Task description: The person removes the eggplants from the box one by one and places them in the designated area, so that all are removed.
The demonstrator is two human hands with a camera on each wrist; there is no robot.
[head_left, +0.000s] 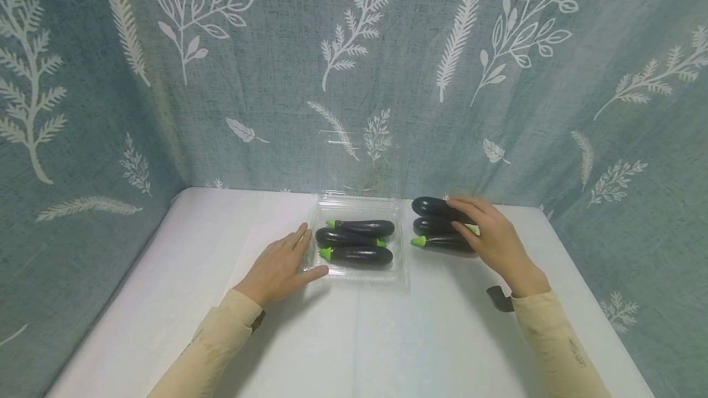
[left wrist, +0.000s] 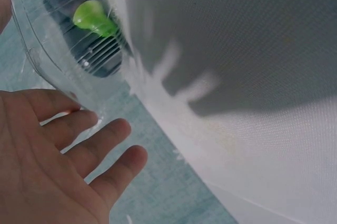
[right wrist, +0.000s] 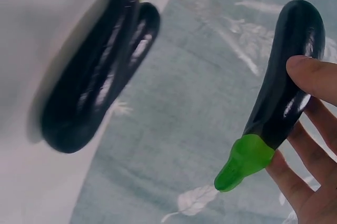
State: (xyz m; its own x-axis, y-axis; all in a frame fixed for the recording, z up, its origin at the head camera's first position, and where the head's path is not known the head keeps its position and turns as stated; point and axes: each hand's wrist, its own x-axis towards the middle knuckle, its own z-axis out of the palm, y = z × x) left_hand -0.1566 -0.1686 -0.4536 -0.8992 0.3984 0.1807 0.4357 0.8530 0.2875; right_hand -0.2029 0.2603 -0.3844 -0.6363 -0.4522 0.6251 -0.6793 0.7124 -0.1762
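Note:
My right hand (head_left: 495,244) grips a dark eggplant (right wrist: 281,84) with a bright green stem, thumb on one side and fingers on the other. In the head view this eggplant overlaps the back of two more, a middle eggplant (head_left: 433,226) and a front eggplant (head_left: 449,243), both on the white table. To the left stands a clear plastic clamshell box (head_left: 359,274), its lid (head_left: 359,164) raised at the back. Inside lie three eggplants (head_left: 362,255) side by side. My left hand (head_left: 276,270) is at the box's left edge, fingers extended and thumb near the front corner.
The white-covered table (head_left: 381,336) ends at a blue-green curtain (head_left: 287,91) with white leaf prints, which hangs behind and along both sides. A dark strap piece (head_left: 500,300) shows at the right wrist.

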